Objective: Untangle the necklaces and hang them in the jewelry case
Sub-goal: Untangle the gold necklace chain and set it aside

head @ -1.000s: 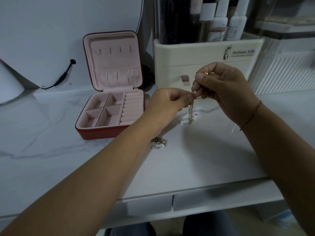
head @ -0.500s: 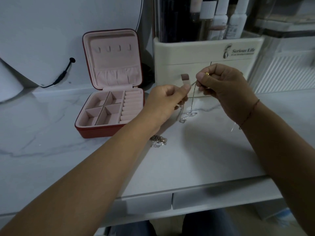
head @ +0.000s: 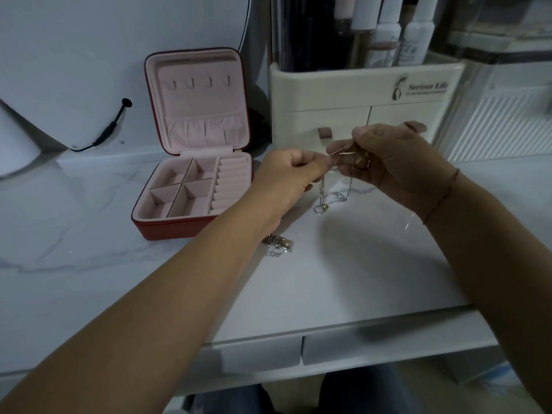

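Note:
A thin tangled necklace chain hangs between my two hands above the marble table, its lower loops touching the tabletop. My left hand pinches one end of it. My right hand pinches the chain just to the right, fingers curled round it. A second heap of gold and silver chains lies on the table beside my left forearm. The red jewelry case stands open at the left, with several small hooks in its pink lid.
A cream cosmetics organiser with bottles stands right behind my hands. A white mirror with a black cable leans at the back left. The table's front edge with two drawers lies near me.
Both hands have come lower and closer together. The chain stretched between them is now shorter, and more of it rests on the table.

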The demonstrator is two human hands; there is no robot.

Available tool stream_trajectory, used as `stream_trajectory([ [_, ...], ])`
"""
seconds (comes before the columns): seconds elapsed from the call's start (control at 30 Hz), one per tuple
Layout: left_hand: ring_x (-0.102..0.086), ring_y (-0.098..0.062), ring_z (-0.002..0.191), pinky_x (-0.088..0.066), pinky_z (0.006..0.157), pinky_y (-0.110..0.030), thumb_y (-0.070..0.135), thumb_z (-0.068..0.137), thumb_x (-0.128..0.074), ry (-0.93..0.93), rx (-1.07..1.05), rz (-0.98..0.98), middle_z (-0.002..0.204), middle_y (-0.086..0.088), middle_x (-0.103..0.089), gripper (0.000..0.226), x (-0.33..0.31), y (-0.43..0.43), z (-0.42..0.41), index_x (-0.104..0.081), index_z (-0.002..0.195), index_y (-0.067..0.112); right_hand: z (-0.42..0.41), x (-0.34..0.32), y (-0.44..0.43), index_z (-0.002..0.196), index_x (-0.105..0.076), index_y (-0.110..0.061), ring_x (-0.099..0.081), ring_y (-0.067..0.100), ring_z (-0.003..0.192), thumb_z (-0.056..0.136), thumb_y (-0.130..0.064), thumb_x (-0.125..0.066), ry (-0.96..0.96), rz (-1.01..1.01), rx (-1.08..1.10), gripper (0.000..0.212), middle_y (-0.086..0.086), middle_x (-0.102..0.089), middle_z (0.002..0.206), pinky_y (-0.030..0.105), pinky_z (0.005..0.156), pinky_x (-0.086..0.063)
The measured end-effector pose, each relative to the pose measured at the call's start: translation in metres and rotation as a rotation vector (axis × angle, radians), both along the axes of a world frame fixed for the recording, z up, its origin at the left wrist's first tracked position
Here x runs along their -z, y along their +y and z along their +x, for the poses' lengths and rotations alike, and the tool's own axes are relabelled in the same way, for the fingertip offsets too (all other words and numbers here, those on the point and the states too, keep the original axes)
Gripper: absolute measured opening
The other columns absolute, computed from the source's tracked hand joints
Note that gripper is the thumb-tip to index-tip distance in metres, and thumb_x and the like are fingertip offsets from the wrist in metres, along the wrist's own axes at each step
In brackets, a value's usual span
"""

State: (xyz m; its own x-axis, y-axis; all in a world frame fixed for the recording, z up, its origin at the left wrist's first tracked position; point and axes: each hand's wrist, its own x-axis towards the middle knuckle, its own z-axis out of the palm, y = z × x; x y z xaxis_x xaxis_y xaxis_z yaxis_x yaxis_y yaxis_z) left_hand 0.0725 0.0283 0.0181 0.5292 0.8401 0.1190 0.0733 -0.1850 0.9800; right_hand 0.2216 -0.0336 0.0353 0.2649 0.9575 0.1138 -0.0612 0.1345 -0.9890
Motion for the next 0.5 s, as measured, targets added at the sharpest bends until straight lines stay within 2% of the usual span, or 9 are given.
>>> stream_trajectory([
  [0.13,-0.059,-0.005,0.07,-0.048,0.073,-0.022,0.019,0.087,-0.066,0.063,-0.035,0.064,0.067,0.008,-0.063,0.012,0.003,0.002,0.002,-0.067,0.075,0.022,0.0,0.0,0.002,0.089,-0.057,-0.004,-0.066,0.008,0.067,0.102,-0.013,-0.038,0.054,-0.01,-0.002,0.025,0.004,-0.073,0.082,0.019,0.062,-0.051],
  [0.23,-0.059,-0.007,0.071,-0.047,0.071,-0.023,0.016,0.087,-0.063,0.055,-0.048,0.015,0.068,0.005,-0.063,0.012,0.002,0.002,0.002,-0.065,0.075,0.018,0.001,0.0,0.001,0.09,-0.054,-0.005,-0.054,0.006,0.054,0.102,-0.013,-0.04,0.081,-0.029,0.004,0.02,0.007,-0.07,0.086,0.017,0.054,-0.044],
  [0.3,-0.059,-0.009,0.07,-0.046,0.071,-0.024,0.014,0.088,-0.06,-0.01,-0.041,-0.062,0.066,0.004,-0.062,0.013,0.0,0.003,0.002,-0.063,0.075,0.013,0.002,0.003,0.001,0.09,-0.054,-0.007,-0.045,0.006,0.048,0.101,-0.014,-0.043,-0.027,-0.077,0.039,0.017,0.007,-0.068,0.088,0.016,0.049,-0.04],
  [0.4,-0.058,-0.008,0.065,-0.044,0.068,-0.024,0.014,0.089,-0.056,-0.173,-0.043,-0.254,0.062,0.004,-0.062,0.018,-0.005,0.006,0.002,-0.06,0.071,0.013,0.004,0.009,0.003,0.087,-0.059,-0.008,-0.041,0.005,0.041,0.097,-0.012,-0.052,-0.33,-0.152,0.123,0.014,0.008,-0.068,0.088,0.015,0.043,-0.037],
  [0.5,-0.059,-0.008,0.067,-0.044,0.067,-0.024,0.018,0.09,-0.053,-0.275,0.009,-0.411,0.064,0.006,-0.063,0.02,-0.007,0.007,0.001,-0.059,0.071,0.017,0.004,0.011,0.005,0.081,-0.062,-0.006,-0.04,0.004,0.037,0.094,-0.01,-0.057,-0.424,-0.158,0.159,0.015,0.005,-0.066,0.079,0.015,0.04,-0.036],
])
